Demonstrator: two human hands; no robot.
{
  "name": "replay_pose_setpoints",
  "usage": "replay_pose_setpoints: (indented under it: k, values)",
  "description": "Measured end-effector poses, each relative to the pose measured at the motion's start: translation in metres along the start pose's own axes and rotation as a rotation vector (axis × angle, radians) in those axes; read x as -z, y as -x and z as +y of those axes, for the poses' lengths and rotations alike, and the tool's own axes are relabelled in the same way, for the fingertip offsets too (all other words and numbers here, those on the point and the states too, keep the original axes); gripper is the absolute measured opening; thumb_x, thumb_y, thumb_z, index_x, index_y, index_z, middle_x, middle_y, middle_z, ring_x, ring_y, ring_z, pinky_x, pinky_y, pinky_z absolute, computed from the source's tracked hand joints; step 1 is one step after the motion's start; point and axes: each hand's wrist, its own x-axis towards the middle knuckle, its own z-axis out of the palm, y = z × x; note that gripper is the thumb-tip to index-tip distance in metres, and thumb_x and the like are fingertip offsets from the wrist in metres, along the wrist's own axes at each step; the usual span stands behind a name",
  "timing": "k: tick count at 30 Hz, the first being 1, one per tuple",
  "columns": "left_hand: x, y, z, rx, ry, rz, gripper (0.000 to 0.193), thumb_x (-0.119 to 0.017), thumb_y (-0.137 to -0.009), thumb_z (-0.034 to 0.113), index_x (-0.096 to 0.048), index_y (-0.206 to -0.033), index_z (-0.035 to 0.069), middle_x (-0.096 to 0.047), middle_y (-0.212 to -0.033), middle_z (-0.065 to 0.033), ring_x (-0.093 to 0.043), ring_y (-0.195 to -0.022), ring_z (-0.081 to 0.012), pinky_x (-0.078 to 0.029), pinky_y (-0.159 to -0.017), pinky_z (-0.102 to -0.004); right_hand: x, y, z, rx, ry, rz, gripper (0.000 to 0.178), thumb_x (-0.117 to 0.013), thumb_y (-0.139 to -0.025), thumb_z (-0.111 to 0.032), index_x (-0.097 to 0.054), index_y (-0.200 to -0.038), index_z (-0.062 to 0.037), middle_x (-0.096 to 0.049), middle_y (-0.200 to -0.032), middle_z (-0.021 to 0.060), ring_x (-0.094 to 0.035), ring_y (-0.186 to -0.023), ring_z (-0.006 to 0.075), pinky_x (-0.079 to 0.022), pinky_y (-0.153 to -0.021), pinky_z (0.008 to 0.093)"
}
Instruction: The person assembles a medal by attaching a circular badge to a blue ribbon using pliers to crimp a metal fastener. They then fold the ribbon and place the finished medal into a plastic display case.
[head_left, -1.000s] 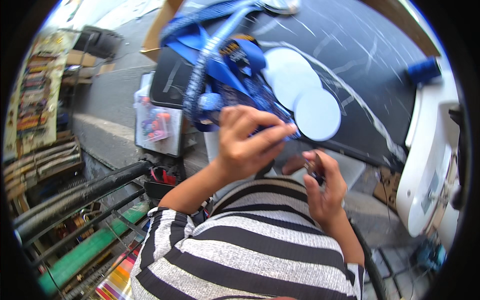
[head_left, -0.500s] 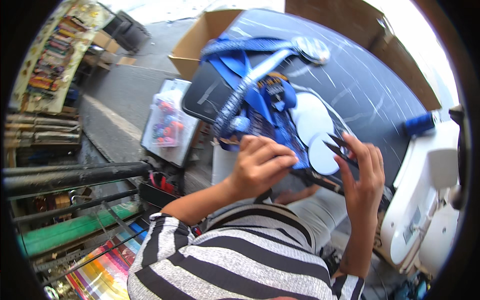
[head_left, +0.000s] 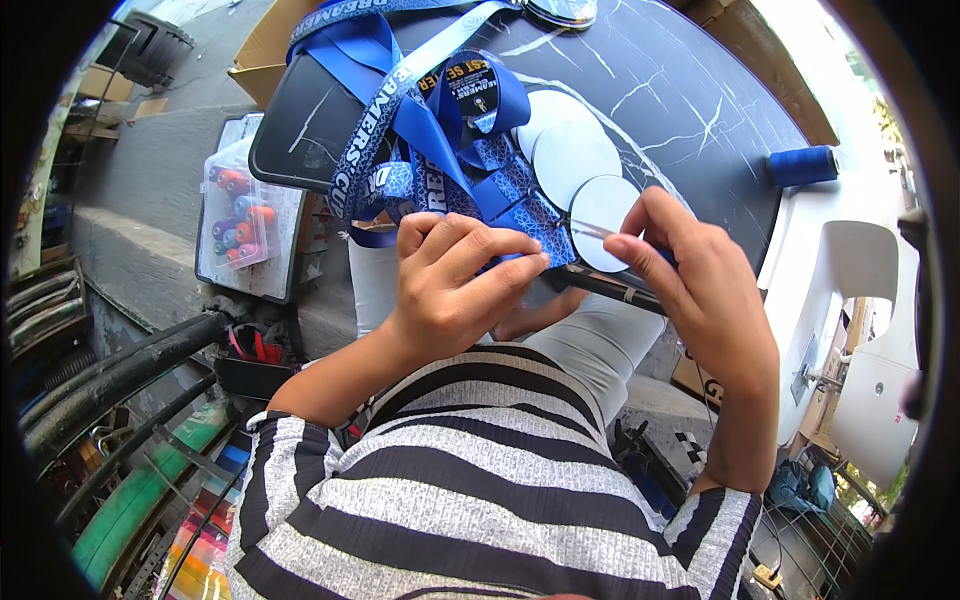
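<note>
One tangle of blue ribbon [head_left: 425,140] spreads over the near left part of the black, white-veined table [head_left: 690,110], glossy and plain on one face, printed with white lettering and a fine pale web pattern on the other. It folds over itself in loops, so the number of separate lengths cannot be told; one round black badge [head_left: 478,92] with orange and white print sits among them. Three white discs [head_left: 605,222] lie overlapping just right of the ribbon, and one round, shiny-rimmed piece [head_left: 560,10] is at the far edge of the view. One spool of blue thread [head_left: 803,166] stands out at the right, near one white sewing machine [head_left: 850,260]; at the left is one clear plastic box [head_left: 240,215] of orange, red, blue and purple spools, too jumbled to count. Two hands are at work: the left hand [head_left: 455,285] pinches the patterned end of the ribbon between thumb and fingers at the table's near edge, the rest of it lying beyond the knuckles. The right hand [head_left: 712,285] grips one thin, pointed tool [head_left: 592,230] — its tip reaches the ribbon's right edge, across the nearest disc, though whether it touches cannot be told.
</note>
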Motion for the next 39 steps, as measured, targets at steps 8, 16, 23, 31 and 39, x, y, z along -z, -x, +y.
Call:
replay_pose_setpoints:
  k: [8, 16, 23, 31, 39]
  values:
    - [-0.001, 0.001, 0.003, 0.113, 0.123, 0.035, 0.037, -0.082, -0.07, 0.005, -0.076, -0.106, 0.01, -0.073, -0.104, -0.0023, -0.065, -0.089, -0.0148, -0.039, -0.081, -0.0311, -0.001, -0.035, -0.013, 0.07, 0.262, 0.074, 0.041, -0.061, -0.098, -0.038, -0.063, -0.086, 0.0017, -0.053, -0.066, 0.0186, -0.053, -0.06, 0.033, -0.04, -0.058, 0.0393]
    - [0.004, 0.005, 0.003, 0.122, 0.033, 0.039, 0.024, -0.079, -0.073, 0.008, -0.076, -0.097, 0.012, -0.073, -0.104, 0.0021, -0.063, -0.086, -0.0167, -0.038, -0.081, -0.0328, -0.003, -0.053, -0.028, 0.031, 0.454, 0.034, 0.041, -0.062, -0.097, -0.036, -0.074, -0.092, 0.0026, -0.067, -0.071, 0.0141, -0.067, -0.067, 0.026, -0.05, -0.065, 0.0353]
    - [0.007, 0.004, 0.007, 0.143, -0.002, 0.008, 0.02, -0.078, -0.077, 0.012, -0.074, -0.096, 0.013, -0.073, -0.105, 0.0046, -0.062, -0.086, -0.0157, -0.035, -0.082, -0.0337, -0.003, -0.055, -0.036, 0.003, 0.49, -0.007, 0.038, -0.063, -0.096, -0.035, -0.075, -0.091, 0.0003, -0.068, -0.071, 0.0133, -0.067, -0.066, 0.0263, -0.049, -0.064, 0.036]
    - [0.014, 0.002, 0.011, 0.148, -0.056, -0.073, 0.019, -0.076, -0.079, 0.014, -0.074, -0.098, 0.015, -0.073, -0.11, 0.0052, -0.061, -0.088, -0.0151, -0.033, -0.085, -0.0346, -0.004, -0.053, -0.04, 0.026, 0.525, 0.025, 0.037, -0.063, -0.095, -0.035, -0.075, -0.09, -0.0002, -0.069, -0.072, 0.0136, -0.068, -0.067, 0.0268, -0.05, -0.063, 0.0357]
    - [0.017, 0.0, 0.012, 0.143, -0.098, -0.104, 0.017, -0.077, -0.08, 0.014, -0.075, -0.097, 0.016, -0.073, -0.112, 0.005, -0.061, -0.088, -0.0153, -0.033, -0.085, -0.0345, -0.006, -0.054, -0.044, 0.049, 0.584, 0.017, 0.036, -0.063, -0.095, -0.034, -0.076, -0.091, -0.0001, -0.07, -0.074, 0.0148, -0.069, -0.068, 0.0288, -0.052, -0.065, 0.0373]
